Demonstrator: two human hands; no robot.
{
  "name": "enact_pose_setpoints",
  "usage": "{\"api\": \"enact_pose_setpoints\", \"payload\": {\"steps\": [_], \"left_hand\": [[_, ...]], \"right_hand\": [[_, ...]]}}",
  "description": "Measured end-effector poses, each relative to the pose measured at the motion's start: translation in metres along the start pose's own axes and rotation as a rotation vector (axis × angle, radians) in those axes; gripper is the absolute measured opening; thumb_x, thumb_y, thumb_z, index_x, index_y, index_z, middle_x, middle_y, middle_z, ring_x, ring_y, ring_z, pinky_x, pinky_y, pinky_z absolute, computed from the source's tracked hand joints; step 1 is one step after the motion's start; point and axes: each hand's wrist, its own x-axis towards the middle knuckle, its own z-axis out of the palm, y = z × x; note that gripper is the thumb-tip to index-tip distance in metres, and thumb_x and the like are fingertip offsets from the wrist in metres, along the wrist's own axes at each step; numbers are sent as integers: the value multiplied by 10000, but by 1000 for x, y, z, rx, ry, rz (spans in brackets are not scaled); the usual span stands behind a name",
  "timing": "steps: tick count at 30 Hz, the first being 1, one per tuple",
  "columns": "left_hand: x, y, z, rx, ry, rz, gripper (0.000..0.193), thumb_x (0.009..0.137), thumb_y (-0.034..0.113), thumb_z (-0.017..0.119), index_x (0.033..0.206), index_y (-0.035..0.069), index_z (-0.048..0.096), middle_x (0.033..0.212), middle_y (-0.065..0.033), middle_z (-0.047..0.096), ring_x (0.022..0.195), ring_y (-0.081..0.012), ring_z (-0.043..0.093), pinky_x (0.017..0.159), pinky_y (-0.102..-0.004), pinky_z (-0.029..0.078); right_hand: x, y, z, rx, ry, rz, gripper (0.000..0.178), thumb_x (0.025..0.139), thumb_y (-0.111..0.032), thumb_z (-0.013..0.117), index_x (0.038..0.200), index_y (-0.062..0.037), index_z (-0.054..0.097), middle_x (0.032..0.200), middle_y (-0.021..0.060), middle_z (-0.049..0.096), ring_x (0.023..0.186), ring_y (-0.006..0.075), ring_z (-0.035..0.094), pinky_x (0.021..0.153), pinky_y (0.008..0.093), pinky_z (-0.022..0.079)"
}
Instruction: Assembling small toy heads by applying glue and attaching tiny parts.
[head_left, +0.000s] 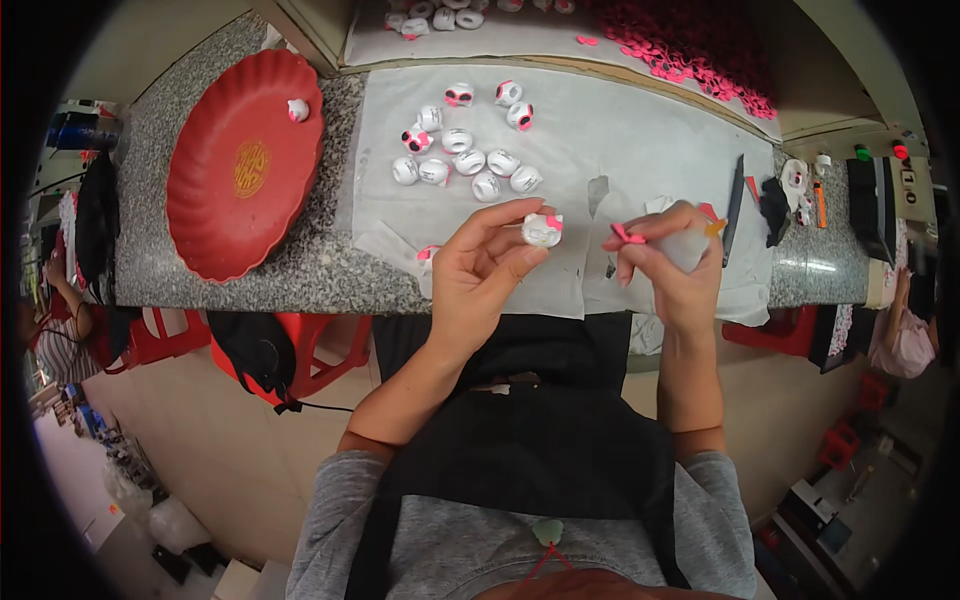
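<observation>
From my remote seat, the first risk I see is a slip. The bead (542, 232) is rounded and only the left hand (476, 280) grips it, thumb against fingertips, so an off-centre squeeze could roll it out onto the paper (560, 130). The right hand (690, 285) worries me more: it closes around the bottle (684, 248) with the bow (628, 234) at its fingertips. Squeezing harder could push out whatever the bottle holds; easing off could drop the bow. I can't tell how firmly the bow is caught.

Taking the dish (205, 215) as landmark, the bead is to its right, level with its near half, right at the left hand's fingertips. The bow is farther right, well apart from the bead. Loose beads (469, 162) lie right of the dish too, beyond the left hand.
</observation>
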Motion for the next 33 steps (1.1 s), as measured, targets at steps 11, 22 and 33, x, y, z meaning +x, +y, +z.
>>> {"api": "enact_pose_setpoints", "payload": {"steps": [11,22,33], "left_hand": [[-4,2,6,621,43,374,286,642,-93,537,911,3,558,923,-126,547,826,-207,543,648,-254,454],[-8,6,9,613,-26,364,278,640,-93,536,905,-12,555,946,-143,536,843,-222,540,660,-257,450],[-11,4,4,40,-101,80,252,719,-36,528,968,-36,490,985,-158,509,912,-191,501,771,-274,417]], "right_hand": [[-19,15,29,265,-26,189,60,692,33,528,747,48,508,675,134,511,460,142,472,382,229,382],[-25,19,37,129,83,59,46,708,40,520,741,37,488,696,111,495,475,125,465,404,212,378],[-24,23,30,78,64,-28,294,638,61,581,899,1,459,697,76,471,512,95,457,405,183,361]]}}
